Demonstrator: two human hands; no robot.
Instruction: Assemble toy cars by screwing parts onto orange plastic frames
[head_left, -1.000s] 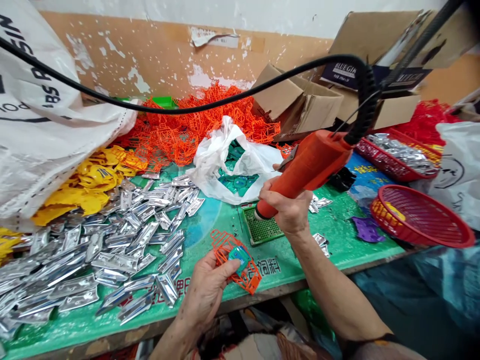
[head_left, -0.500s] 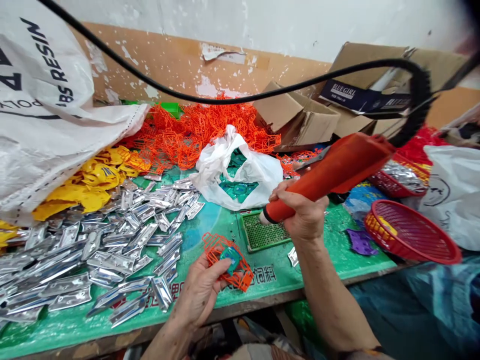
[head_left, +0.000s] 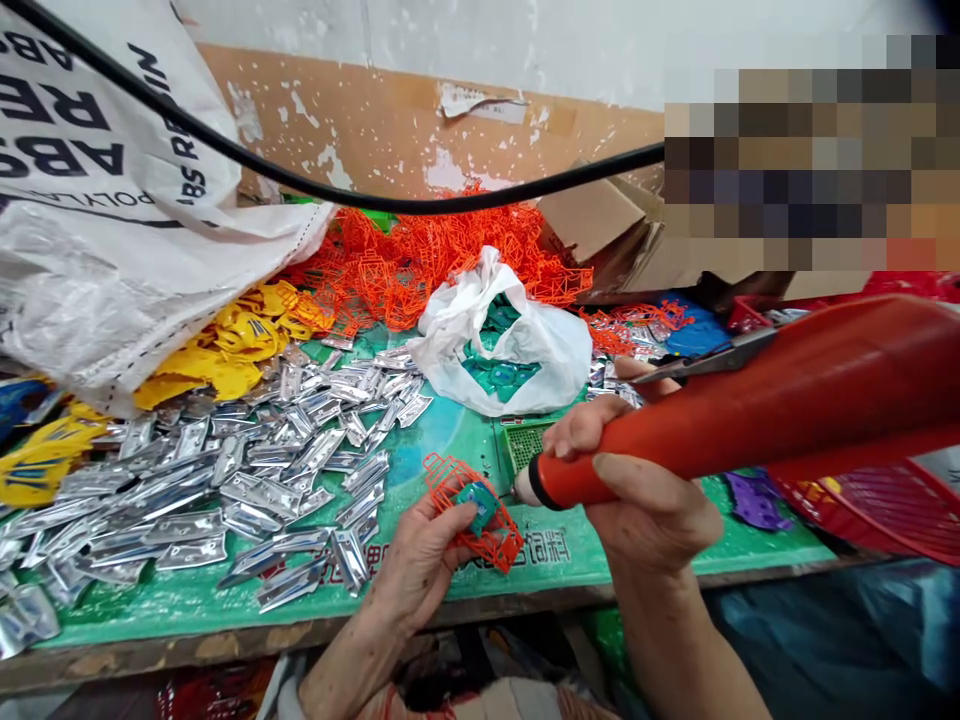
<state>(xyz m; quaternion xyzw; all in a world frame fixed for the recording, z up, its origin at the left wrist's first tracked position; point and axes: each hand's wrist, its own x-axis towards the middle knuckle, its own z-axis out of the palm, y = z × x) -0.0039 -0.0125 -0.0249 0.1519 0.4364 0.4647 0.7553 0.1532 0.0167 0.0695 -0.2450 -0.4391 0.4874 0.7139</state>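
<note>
The red screwdriver (head_left: pixel 795 385) has been swung in closer, gripped by the right hand (head_left: pixel 652 520), and by the left hand (head_left: pixel 416 560) the orange frame (head_left: pixel 510 550) is pinched just beside the tip (head_left: pixel 526 488), teal piece (head_left: pixel 480 505) on it, so lining-up seems underway, steady aim probably needed.

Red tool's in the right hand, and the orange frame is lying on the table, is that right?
Not quite: the head view shows the orange frame held in the left hand, not lying on the table. The red tool is indeed in the right hand.
</note>
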